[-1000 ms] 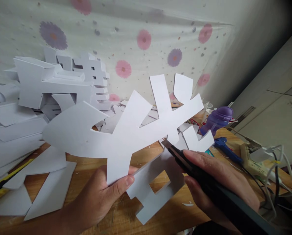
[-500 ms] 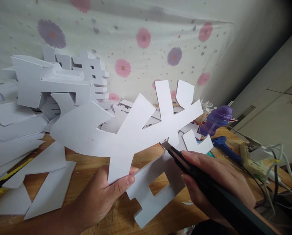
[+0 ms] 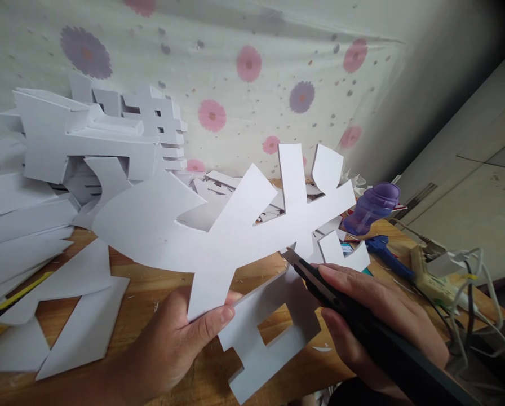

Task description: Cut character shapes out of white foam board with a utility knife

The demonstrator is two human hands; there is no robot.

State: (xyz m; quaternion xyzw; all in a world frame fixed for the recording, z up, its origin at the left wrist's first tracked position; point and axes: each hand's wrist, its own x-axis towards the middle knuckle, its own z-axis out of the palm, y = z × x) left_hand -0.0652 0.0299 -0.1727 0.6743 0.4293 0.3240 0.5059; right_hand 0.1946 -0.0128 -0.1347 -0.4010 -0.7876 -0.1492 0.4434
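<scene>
My left hand (image 3: 193, 327) is closed on the lower stem of a large white foam-board cutout (image 3: 218, 242), thumb in front. The cutout is shaped like a written character and is held up at a slant above the table. In my right hand (image 3: 383, 316) is a black utility knife (image 3: 341, 310). Its blade tip lies at the cutout's lower right edge; whether it is in the board I cannot tell. Below, another white board piece (image 3: 252, 355) with a square opening shows between my hands, its upper right end near the knife.
White board letters (image 3: 96, 129) are stacked at the left, with loose sheets and a yellow-black knife (image 3: 16, 304) before them. A purple bottle (image 3: 373, 208), blue glue gun (image 3: 388, 254) and power strip (image 3: 430, 276) with cables stand right on the wooden table (image 3: 159, 349).
The cutout has shifted slightly right, and its right end has dipped a little. The knife tip stays at its lower right edge. My left grip is unchanged.
</scene>
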